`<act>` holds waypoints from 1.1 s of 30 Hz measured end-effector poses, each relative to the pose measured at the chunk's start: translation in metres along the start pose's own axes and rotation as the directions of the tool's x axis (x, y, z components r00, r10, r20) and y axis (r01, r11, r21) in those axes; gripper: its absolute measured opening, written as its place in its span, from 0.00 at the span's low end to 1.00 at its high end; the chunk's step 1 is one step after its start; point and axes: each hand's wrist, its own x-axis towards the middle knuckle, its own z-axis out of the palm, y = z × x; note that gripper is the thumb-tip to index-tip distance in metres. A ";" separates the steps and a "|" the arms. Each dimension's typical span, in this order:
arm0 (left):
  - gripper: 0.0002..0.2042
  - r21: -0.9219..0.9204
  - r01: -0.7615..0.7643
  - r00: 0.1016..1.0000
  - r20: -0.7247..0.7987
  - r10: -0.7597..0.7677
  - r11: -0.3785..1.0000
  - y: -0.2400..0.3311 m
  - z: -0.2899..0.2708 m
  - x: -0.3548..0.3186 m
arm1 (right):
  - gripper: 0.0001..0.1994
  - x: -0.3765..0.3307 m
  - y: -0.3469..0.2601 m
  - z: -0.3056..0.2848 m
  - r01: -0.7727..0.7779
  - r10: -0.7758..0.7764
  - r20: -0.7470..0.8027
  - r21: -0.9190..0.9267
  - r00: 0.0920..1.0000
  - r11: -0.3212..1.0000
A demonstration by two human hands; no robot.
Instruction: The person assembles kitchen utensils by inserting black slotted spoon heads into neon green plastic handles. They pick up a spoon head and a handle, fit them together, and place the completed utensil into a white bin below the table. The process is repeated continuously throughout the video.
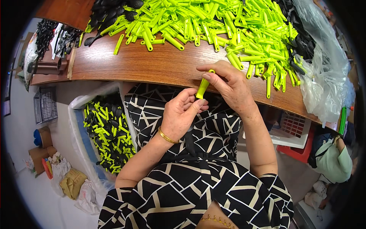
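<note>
Between my two hands, just off the table's front edge, is a lime-green plastic handle (203, 86) with a hole at its upper end. My left hand (180, 114) pinches its lower end between thumb and fingers; whether a black part is also in those fingertips is hidden. Thumb and index finger of my right hand (227, 84) close on the upper end. A big heap of the same green handles (213, 23) covers the far part of the table. Black spoon-shaped pieces (110, 15) lie at the heap's left, and more dark pieces lie at its right.
The brown wooden table (126, 65) curves across in front of me. At my left stands a lined bin (78, 126) holding green-and-black pieces. Clear plastic bags (324, 76) hang over the table's right end. A grey crate (45, 105) is far left; another person (335, 158) sits at right.
</note>
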 end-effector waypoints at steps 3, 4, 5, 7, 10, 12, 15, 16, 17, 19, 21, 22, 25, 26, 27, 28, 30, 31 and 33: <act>0.14 0.004 0.021 1.000 -0.006 -0.021 1.000 -0.002 -0.003 0.002 | 0.12 0.001 0.001 0.002 -0.025 0.024 0.037 0.008 0.999 1.000; 0.14 0.002 0.023 1.000 -0.007 -0.023 1.000 -0.002 -0.005 0.003 | 0.12 0.002 0.000 0.002 -0.013 0.014 0.028 -0.037 1.000 0.999; 0.14 0.000 0.024 1.000 -0.008 -0.024 1.000 -0.002 -0.006 0.004 | 0.11 0.001 -0.004 0.001 -0.002 0.004 0.019 -0.081 1.000 0.997; 0.14 0.010 0.015 1.000 -0.027 -0.015 1.000 -0.003 -0.006 0.003 | 0.11 0.000 -0.007 0.004 0.031 -0.034 -0.019 -0.118 0.999 0.993; 0.14 0.033 -0.019 0.999 -0.043 0.021 0.999 -0.002 -0.004 0.002 | 0.11 -0.001 -0.005 0.008 0.058 -0.063 -0.066 -0.070 0.996 0.996; 0.14 0.050 -0.031 0.999 -0.030 0.033 0.998 -0.001 -0.005 0.002 | 0.11 -0.001 0.001 0.006 0.022 -0.022 -0.037 0.003 0.999 1.000; 0.14 0.025 -0.016 1.000 0.005 0.016 1.000 0.002 -0.009 0.003 | 0.11 -0.002 0.004 0.002 -0.071 0.070 0.009 0.122 0.998 0.990; 0.14 -0.016 -0.007 1.000 0.008 0.007 1.000 0.001 -0.009 0.003 | 0.11 -0.001 0.006 0.000 -0.084 0.085 -0.003 0.163 0.996 0.983; 0.14 -0.057 0.002 1.000 0.011 -0.002 0.998 0.000 -0.011 0.003 | 0.11 -0.001 0.008 -0.001 -0.096 0.101 -0.013 0.204 0.995 0.974; 0.14 -0.080 0.011 1.000 -0.005 -0.011 0.997 -0.011 -0.020 0.006 | 0.11 0.003 0.015 -0.006 -0.180 0.205 -0.065 0.271 0.977 0.946; 0.15 -0.095 0.024 0.999 -0.024 -0.027 0.995 -0.014 -0.029 0.007 | 0.11 0.008 0.021 -0.015 -0.233 0.254 -0.073 0.222 0.964 0.947; 0.15 -0.113 0.017 0.998 -0.051 -0.023 0.993 -0.013 -0.030 0.007 | 0.11 0.010 0.024 -0.016 -0.220 0.234 -0.061 0.183 0.970 0.958; 0.15 -0.140 -0.009 0.991 -0.135 -0.011 0.990 -0.009 -0.026 0.005 | 0.12 0.012 0.020 -0.012 -0.164 0.165 -0.063 0.011 0.984 0.986; 0.15 -0.133 -0.004 0.994 -0.111 -0.011 0.991 -0.011 -0.027 0.005 | 0.11 0.013 0.017 -0.012 -0.152 0.147 -0.086 -0.058 0.985 0.987; 0.16 -0.124 0.001 0.996 -0.089 -0.012 0.992 -0.012 -0.029 0.004 | 0.12 0.013 0.013 -0.011 -0.139 0.126 -0.107 -0.125 0.986 0.982; 0.16 -0.115 0.005 0.998 -0.068 -0.013 0.993 -0.012 -0.030 0.003 | 0.12 0.013 0.011 -0.010 -0.126 0.103 -0.127 -0.191 0.987 0.973; 0.17 -0.292 0.063 0.998 0.023 -0.059 0.954 -0.007 -0.032 0.001 | 0.14 0.016 0.013 -0.005 -0.015 -0.058 -0.249 -0.284 0.967 0.959; 0.17 -0.414 0.137 0.990 0.098 -0.105 0.900 -0.004 -0.037 0.002 | 0.15 0.016 0.013 -0.004 0.041 -0.132 -0.256 -0.332 0.958 0.942; 0.18 -0.558 0.246 0.969 0.161 -0.187 0.793 0.000 -0.038 0.003 | 0.17 0.013 0.009 -0.004 0.153 -0.264 -0.215 -0.427 0.940 0.891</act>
